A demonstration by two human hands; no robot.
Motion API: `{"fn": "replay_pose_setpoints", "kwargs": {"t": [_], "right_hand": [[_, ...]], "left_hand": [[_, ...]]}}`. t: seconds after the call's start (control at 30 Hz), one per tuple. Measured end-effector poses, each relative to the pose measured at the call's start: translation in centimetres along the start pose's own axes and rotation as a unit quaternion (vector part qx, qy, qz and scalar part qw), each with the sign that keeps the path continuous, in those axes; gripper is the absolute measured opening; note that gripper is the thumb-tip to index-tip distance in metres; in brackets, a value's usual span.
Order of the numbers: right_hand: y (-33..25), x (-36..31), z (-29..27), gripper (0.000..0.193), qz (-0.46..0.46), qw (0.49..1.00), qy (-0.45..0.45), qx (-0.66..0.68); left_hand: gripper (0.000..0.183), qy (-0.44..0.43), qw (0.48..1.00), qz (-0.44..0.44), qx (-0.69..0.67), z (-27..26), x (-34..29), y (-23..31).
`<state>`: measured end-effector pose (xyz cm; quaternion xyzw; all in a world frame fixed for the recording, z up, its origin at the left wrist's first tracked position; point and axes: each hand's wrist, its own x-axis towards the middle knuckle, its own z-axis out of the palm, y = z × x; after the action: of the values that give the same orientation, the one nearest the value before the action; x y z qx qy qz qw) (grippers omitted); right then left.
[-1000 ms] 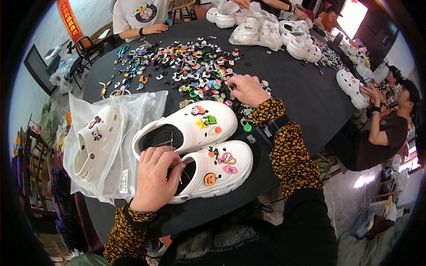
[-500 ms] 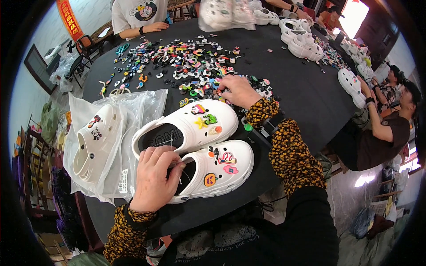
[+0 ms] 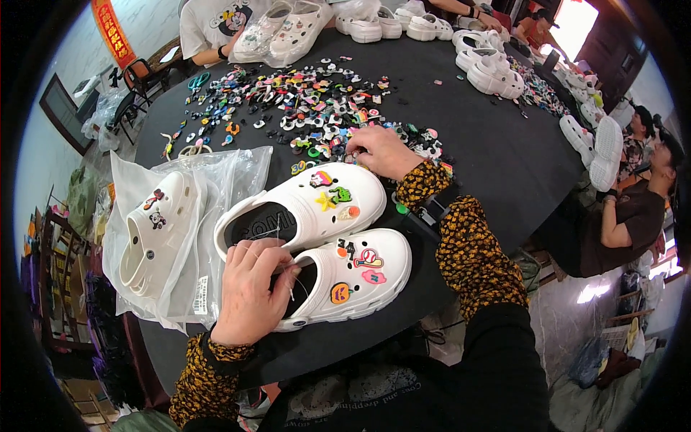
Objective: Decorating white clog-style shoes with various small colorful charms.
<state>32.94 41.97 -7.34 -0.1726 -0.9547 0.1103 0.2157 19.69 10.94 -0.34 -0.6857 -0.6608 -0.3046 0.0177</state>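
Two white clogs lie side by side in front of me. The far clog [image 3: 277, 196] bears a rainbow cupcake, a yellow star, a green figure and another small charm. On the near clog [image 3: 385, 245] are a baseball-and-bat charm, a pink one, an orange pumpkin and more. My left hand [image 3: 248, 295] is closed over the adjoining rims of the clogs, and a thin clear tie shows at its fingers. Just beyond the far clog's toe, my right hand [image 3: 385, 151] dips bent fingers into a heap of colourful shoe charms [image 3: 309, 108]; its fingertips are partly hidden.
A bagged white clog [image 3: 169, 209] with two charms lies at the left on clear plastic. More white clogs [image 3: 497, 75] stand along the far side of the dark table [image 3: 489, 158]. Across it, a person in a white shirt [image 3: 198, 32] holds a bagged pair; others sit at the right.
My right hand has shifted slightly left and down among the charms. Across the table, the bagged clogs have moved left. The person at right has turned up a clog's sole.
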Motion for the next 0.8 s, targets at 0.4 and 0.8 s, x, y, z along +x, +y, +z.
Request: {"fn": "replay_pose_setpoints", "kwargs": {"t": [0.4,0.8], "right_hand": [[-0.1,-0.9,-2.5,0.025,0.174,0.847,0.081,0.495],[-0.8,-1.2,-3.9,0.024,0.205,0.755,0.058,0.62]], "left_hand": [[0.019,0.001,1.0,0.0,-0.005,0.1,-0.1,-0.4],[0.018,-0.003,1.0,-0.005,-0.004,0.1,0.0,-0.1]]}}
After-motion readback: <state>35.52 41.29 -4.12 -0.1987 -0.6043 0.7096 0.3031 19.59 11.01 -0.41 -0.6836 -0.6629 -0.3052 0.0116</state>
